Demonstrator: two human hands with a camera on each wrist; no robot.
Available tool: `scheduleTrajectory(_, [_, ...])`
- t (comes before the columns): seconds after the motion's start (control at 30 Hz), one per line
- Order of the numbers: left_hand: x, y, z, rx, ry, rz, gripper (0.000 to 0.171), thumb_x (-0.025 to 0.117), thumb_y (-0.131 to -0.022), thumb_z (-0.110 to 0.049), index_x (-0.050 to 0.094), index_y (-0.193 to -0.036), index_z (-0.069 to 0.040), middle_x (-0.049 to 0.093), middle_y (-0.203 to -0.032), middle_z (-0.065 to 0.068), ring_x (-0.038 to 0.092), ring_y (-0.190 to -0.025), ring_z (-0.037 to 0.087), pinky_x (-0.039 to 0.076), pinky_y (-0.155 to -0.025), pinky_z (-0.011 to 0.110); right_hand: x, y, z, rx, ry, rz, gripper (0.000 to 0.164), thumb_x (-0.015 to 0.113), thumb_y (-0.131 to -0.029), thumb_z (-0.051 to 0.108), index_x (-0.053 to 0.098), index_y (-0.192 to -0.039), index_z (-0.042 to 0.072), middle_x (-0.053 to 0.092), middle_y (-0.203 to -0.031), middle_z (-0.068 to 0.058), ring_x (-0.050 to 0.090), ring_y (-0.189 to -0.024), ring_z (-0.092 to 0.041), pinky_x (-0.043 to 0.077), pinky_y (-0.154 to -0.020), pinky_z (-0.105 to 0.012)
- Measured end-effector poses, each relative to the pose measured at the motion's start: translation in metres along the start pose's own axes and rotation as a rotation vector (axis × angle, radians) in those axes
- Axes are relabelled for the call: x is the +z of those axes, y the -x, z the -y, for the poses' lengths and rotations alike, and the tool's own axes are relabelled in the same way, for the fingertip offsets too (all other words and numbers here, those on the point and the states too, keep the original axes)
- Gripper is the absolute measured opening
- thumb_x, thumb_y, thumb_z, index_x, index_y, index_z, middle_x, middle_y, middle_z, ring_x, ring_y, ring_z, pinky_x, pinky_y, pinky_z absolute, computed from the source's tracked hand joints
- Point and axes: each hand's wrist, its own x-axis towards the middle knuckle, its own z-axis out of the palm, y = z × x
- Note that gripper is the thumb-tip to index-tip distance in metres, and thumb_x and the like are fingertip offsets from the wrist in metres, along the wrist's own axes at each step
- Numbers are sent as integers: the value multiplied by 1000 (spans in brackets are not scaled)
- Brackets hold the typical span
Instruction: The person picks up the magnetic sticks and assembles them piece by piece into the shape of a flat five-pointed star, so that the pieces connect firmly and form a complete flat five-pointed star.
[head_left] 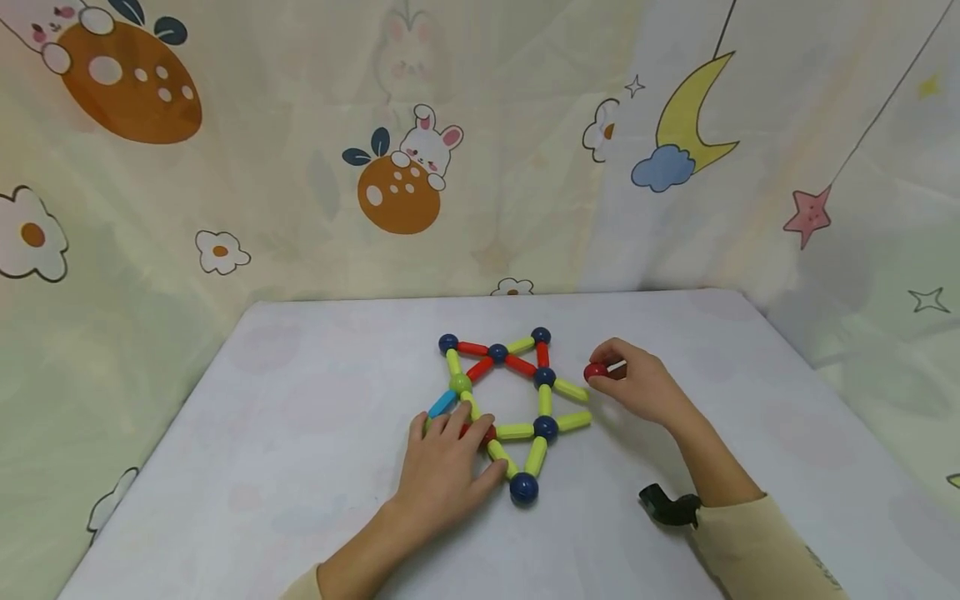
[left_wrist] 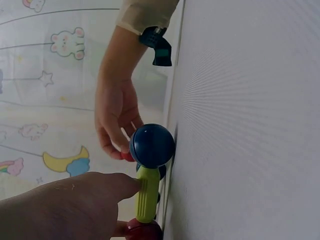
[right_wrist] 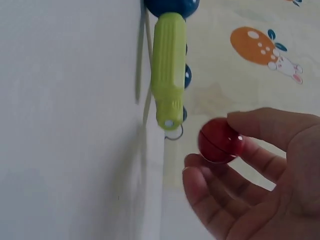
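My right hand (head_left: 637, 387) pinches a small red ball (right_wrist: 220, 141) between thumb and fingers, to the right of a flat figure of magnetic rods and balls. Two yellow-green rods on that side, an upper rod (head_left: 572, 389) and a lower rod (head_left: 574, 420), point toward this hand with bare outer ends. My left hand (head_left: 446, 475) rests on the figure's front left with fingers spread, partly covering a red ball there. In the left wrist view its thumb touches a yellow-green rod (left_wrist: 147, 195) that ends in a dark blue ball (left_wrist: 152, 145).
Beyond my left hand are a light green ball (head_left: 460, 383), a blue rod (head_left: 442, 403) and red rods joined by dark blue balls. A black strap (head_left: 670, 506) sticks out at the right wrist. The white table (head_left: 225, 433) meets a patterned cloth (head_left: 300, 167) behind.
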Motion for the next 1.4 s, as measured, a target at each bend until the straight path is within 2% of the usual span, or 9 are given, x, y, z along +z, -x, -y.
scheduleTrajectory(0.1, [-1,0,1,-4,10,-4,55,64,-94,-54,64,-139,-24,58,-148,12,56,-130,35,32,-112,66,-7,1,-6,7,-9,79,27,72,-95,20,64,-116,6,70,-114,-15,68,-97,-27,55,-75,-33])
scheduleTrajectory(0.27, [-2,0,2,-15,14,-10,55,65,-93,-54,64,-139,-24,58,-148,12,56,-130,35,32,-112,66,-11,1,-15,66,-97,278,28,73,-94,20,63,-115,5,69,-110,-13,66,-85,-22,58,-72,-34])
scheduleTrajectory(0.4, [-1,-1,2,-18,16,-9,56,65,-93,-55,64,-140,-25,58,-148,12,56,-131,35,31,-113,67,-10,0,-19,81,-127,353,31,76,-92,20,63,-116,4,66,-108,-12,65,-82,-21,59,-73,-34])
scheduleTrajectory(0.6, [-2,-1,2,-17,13,-2,56,65,-93,-55,63,-140,-25,57,-148,12,55,-131,35,31,-113,67,-7,0,-16,76,-155,379,32,78,-91,18,63,-116,4,65,-108,-11,63,-86,-22,60,-75,-35])
scheduleTrajectory(0.8, [-2,0,2,-11,12,-3,56,64,-93,-55,64,-140,-24,58,-147,12,55,-131,35,31,-113,66,-6,1,-16,87,-155,370,33,78,-90,16,62,-116,3,64,-106,-12,63,-85,-23,60,-74,-35])
scheduleTrajectory(1.13, [-2,1,0,-11,17,-2,56,65,-93,-55,64,-139,-24,58,-147,12,55,-130,35,32,-112,66,-3,3,-18,96,-135,349,51,76,-92,20,55,-135,2,66,-120,-17,66,-87,-22,60,-77,-36])
scheduleTrajectory(1.4, [-1,1,0,-3,22,-3,55,65,-93,-55,64,-139,-24,58,-147,12,55,-131,35,31,-113,67,0,6,-17,121,-74,366,45,69,-97,19,62,-138,2,65,-121,-15,64,-85,-20,56,-76,-33])
